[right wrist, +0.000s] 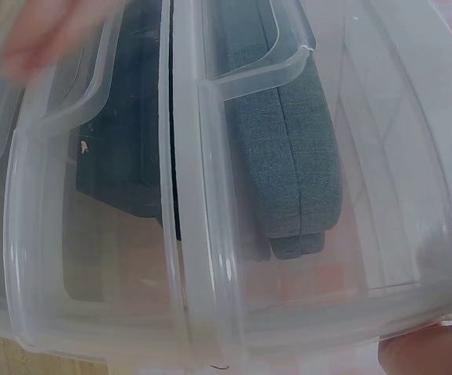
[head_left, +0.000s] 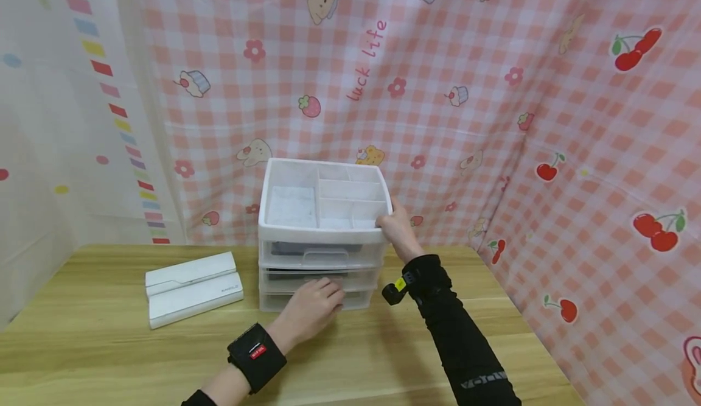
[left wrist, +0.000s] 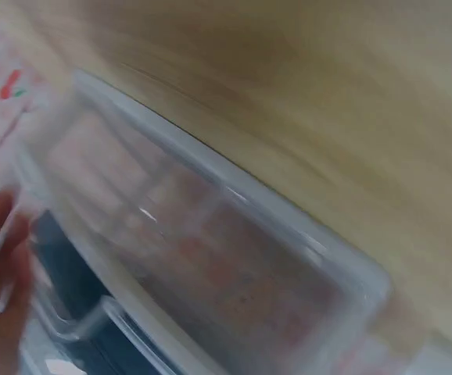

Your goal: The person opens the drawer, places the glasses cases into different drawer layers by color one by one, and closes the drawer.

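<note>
A white plastic drawer organizer (head_left: 317,235) with three see-through drawers stands against the curtain. My right hand (head_left: 398,228) grips its top right corner at the rim; in the right wrist view a bit of that hand shows at the lower right edge. My left hand (head_left: 313,308) is in front of the lower drawers, fingers loosely bent and blurred in the left wrist view. Inside the top drawer lies a blue-grey fabric case (right wrist: 288,148). The middle drawer holds a dark box-like item (right wrist: 128,148). In the left wrist view the bottom drawer (left wrist: 210,226) is see-through.
To the organizer's left, a white folded case (head_left: 194,296) lies on the wooden table (head_left: 82,339). The organizer's top tray (head_left: 292,205) is split into compartments. A pink checked curtain (head_left: 219,120) hangs behind and on the right.
</note>
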`<state>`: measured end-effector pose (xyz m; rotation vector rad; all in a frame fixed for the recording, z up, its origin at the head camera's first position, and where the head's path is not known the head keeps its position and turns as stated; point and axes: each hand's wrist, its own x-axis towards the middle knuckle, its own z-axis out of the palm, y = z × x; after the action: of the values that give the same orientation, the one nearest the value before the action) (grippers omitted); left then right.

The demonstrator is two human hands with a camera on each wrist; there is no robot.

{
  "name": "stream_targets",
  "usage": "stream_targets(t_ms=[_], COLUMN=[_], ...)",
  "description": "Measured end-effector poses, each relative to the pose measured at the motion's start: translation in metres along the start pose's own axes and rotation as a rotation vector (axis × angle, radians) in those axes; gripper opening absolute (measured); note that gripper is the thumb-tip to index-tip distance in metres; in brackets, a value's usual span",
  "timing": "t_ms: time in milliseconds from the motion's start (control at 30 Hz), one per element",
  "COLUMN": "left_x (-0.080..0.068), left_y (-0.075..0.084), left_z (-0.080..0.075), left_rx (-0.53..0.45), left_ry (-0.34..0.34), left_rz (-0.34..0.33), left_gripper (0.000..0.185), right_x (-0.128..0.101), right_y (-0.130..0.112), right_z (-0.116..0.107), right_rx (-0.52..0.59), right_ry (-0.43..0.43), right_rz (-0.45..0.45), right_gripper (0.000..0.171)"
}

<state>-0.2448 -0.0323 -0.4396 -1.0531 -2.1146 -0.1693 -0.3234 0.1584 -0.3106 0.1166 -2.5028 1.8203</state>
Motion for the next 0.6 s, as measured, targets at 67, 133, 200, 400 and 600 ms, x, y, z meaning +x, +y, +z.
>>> stream_targets(t_ms=[67, 133, 200, 400, 600], left_x=[-0.001, -0.002, -0.004, -0.020, -0.029], left_y=[0.008, 0.013, 0.015, 0.010, 0.011], left_z=[-0.002, -0.004, -0.005, -0.008, -0.011], left_rx=[-0.206, -0.459, -0.750, -1.640, -2.082], left_ry=[-0.112, -0.211, -0.261, -0.121, 0.296], left_rz=[-0.171, -0.369, -0.596, -1.182, -1.598], left_gripper=[0.010, 0.011, 0.021, 0.040, 0.013], right_x=[0.000, 0.000, 0.000, 0.000, -0.001], right_y=[0.000, 0.000, 0.001, 0.001, 0.000], right_z=[0.000, 0.000, 0.000, 0.001, -0.001], right_rx=[0.003, 0.009, 0.013, 0.013, 0.009], right_ry=[0.003, 0.000, -0.003, -0.003, -0.010], right_rz=[0.001, -0.004, -0.007, -0.004, 0.005], right_gripper=[0.072, 0.072, 0.072, 0.071, 0.071])
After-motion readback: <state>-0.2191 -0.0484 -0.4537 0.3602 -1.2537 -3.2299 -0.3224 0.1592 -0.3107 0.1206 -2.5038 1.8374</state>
